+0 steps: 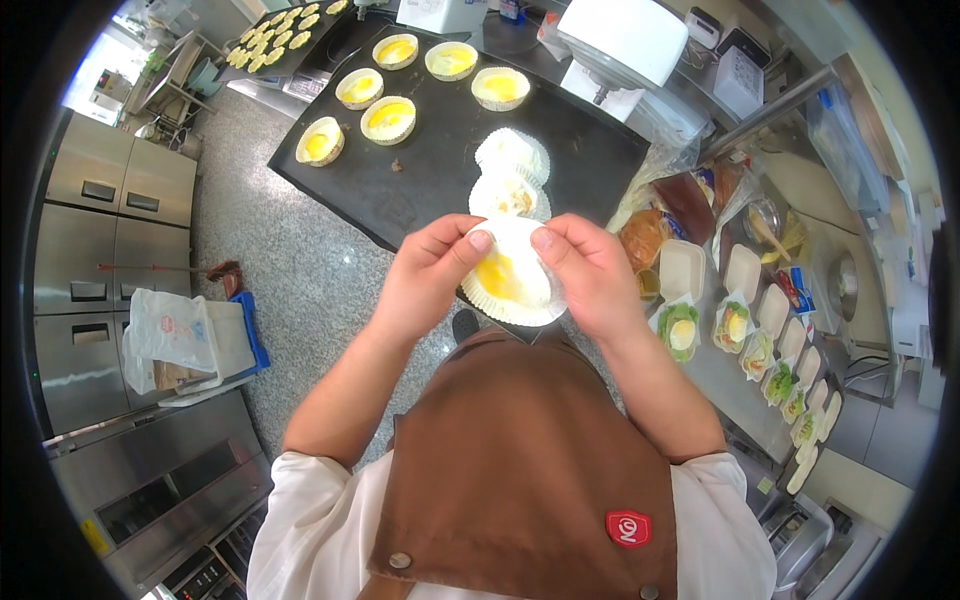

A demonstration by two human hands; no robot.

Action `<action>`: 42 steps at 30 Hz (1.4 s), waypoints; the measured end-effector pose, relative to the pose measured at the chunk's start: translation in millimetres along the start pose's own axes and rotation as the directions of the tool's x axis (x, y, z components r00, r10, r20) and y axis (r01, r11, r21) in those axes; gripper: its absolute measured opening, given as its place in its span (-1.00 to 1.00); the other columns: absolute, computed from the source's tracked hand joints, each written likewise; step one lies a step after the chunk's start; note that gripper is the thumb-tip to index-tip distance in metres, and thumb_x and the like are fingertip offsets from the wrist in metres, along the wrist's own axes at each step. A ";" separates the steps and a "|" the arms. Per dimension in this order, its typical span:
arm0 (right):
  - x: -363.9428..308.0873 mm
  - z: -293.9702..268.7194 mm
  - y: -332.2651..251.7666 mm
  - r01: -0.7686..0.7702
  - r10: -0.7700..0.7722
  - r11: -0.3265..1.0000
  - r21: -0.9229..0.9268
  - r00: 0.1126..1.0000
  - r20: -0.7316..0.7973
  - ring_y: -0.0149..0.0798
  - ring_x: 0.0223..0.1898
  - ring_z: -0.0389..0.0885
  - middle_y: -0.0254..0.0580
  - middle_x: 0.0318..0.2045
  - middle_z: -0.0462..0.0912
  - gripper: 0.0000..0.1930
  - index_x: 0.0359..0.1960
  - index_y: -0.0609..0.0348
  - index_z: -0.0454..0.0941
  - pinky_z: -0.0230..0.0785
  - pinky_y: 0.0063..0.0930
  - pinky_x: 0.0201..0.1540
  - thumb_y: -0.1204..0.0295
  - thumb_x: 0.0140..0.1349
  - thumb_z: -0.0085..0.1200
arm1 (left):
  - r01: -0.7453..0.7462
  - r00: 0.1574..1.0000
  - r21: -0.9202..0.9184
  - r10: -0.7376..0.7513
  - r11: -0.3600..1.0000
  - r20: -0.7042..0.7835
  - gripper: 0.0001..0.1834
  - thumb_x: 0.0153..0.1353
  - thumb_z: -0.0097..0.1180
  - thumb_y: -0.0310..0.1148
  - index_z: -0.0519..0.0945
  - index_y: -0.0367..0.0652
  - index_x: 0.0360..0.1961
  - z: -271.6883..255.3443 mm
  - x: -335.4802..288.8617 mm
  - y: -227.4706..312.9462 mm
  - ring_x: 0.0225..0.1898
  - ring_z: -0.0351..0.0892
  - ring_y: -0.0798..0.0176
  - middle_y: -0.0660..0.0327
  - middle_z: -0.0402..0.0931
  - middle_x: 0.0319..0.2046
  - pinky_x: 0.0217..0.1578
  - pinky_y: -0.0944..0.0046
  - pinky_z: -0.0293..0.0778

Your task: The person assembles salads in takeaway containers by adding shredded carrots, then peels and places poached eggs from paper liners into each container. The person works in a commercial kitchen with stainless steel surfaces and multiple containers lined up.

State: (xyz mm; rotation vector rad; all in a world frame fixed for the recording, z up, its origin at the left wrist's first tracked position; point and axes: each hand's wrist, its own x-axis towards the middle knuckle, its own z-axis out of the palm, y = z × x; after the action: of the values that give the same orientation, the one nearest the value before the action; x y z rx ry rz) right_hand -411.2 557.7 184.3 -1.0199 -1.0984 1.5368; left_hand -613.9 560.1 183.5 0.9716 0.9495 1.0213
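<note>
Between my two hands I hold a white fluted paper baking cup (520,302) by its far rim. White and yellow food that looks like egg (494,277) shows inside it. My left hand (420,275) pinches the rim with the thumb on top, and my right hand (600,275) grips it the same way on the other side. Just beyond, two more paper cups (512,150) lie on the black baking tray (430,180); the nearer one has brownish residue in it. Several cups with yellow filling (388,120) stand toward the tray's far left.
On the counter at right, several open takeaway boxes (683,270) hold lettuce and egg. A white machine (622,40) stands behind the tray. Another tray of small yellow pieces (280,38) lies far left. A white bin (215,335) is on the left, near steel cabinets (85,260).
</note>
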 end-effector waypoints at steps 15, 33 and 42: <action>1.4 -5.2 3.9 -0.043 0.041 0.993 0.106 0.999 0.027 -0.61 -0.27 0.50 -0.45 -0.31 0.65 -0.77 -0.12 0.28 0.63 0.39 -0.64 -0.21 0.32 0.49 0.11 | -0.054 0.996 0.063 0.059 0.997 -0.071 -0.72 0.48 0.15 -0.30 0.66 -0.35 -0.03 -1.6 -3.7 -5.3 -0.21 0.62 0.46 0.26 0.69 -0.23 -0.13 0.39 0.55; 2.1 8.0 -3.0 -0.123 0.074 0.943 0.311 0.984 0.164 -0.56 -0.25 0.55 -0.38 -0.27 0.69 -0.79 -0.18 0.28 0.66 0.43 -0.60 -0.15 0.36 0.47 0.12 | -0.005 0.988 -0.188 0.034 0.982 0.153 -0.81 0.42 0.22 -0.38 0.66 -0.29 -0.07 -12.1 -9.4 1.4 -0.18 0.64 0.43 0.23 0.70 -0.20 -0.14 0.37 0.58; 5.9 -1.1 -16.6 -0.038 0.058 0.993 -0.112 0.981 0.184 -0.59 -0.28 0.52 -0.40 -0.32 0.67 -0.80 -0.18 0.29 0.64 0.41 -0.60 -0.21 0.36 0.46 0.13 | -0.053 0.990 -0.002 0.053 0.999 0.134 -0.80 0.43 0.22 -0.36 0.68 -0.30 -0.11 -11.4 -12.4 -2.8 -0.18 0.65 0.44 0.23 0.71 -0.22 -0.15 0.39 0.58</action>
State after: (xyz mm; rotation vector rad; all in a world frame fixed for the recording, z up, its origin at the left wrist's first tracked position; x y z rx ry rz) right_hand -407.6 565.9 199.4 -0.9957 -1.3079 1.6527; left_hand -627.0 549.7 179.8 1.0580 0.8178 0.9868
